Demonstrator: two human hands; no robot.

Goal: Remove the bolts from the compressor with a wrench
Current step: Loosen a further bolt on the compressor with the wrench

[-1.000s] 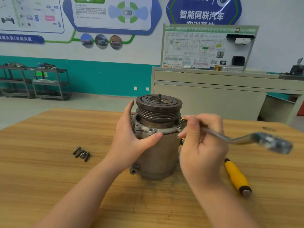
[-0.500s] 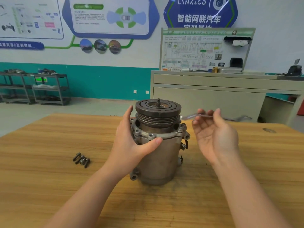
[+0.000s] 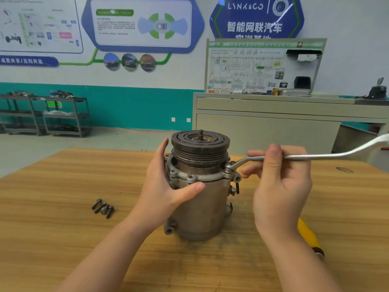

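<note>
A grey metal compressor [image 3: 200, 209] stands upright on the wooden table [image 3: 63, 239], its grooved pulley on top. My left hand [image 3: 166, 186] grips its body from the left, thumb across the front just under the flange. A long silver offset wrench [image 3: 320, 157] sits with its ring end on a bolt [image 3: 228, 167] at the flange's right side, its handle reaching out to the right. My right hand [image 3: 280, 180] pinches the wrench shaft between thumb and fingers. Several removed dark bolts [image 3: 103, 208] lie together on the table to the left.
A yellow-handled tool [image 3: 309, 237] lies on the table behind my right wrist, partly hidden. A grey cabinet [image 3: 273, 127] with a wiring board stands beyond the table. Metal shelf racks [image 3: 52, 116] line the far left wall.
The wrench swung from pointing down-right to the far side and now points right, raised. My right hand re-gripped its shaft. My left hand and the compressor stayed put.
</note>
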